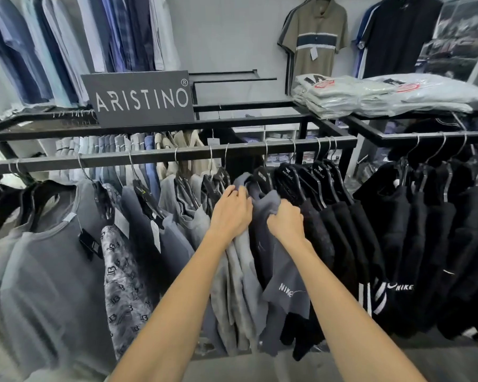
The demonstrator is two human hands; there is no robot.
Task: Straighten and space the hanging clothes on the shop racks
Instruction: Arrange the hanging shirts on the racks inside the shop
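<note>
Slate-grey Nike tee [283, 274]: hangs mid black rail [149, 159], btwn grey tops [182, 216] & black tops [342, 230]. L hand [232, 213] fingers curled on its shoulder; R hand [286, 224] fist clamps its front fabric.

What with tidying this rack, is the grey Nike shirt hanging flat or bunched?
Bunched: the right hand grips the grey Nike shirt near its top, skewing its printed front.
</note>
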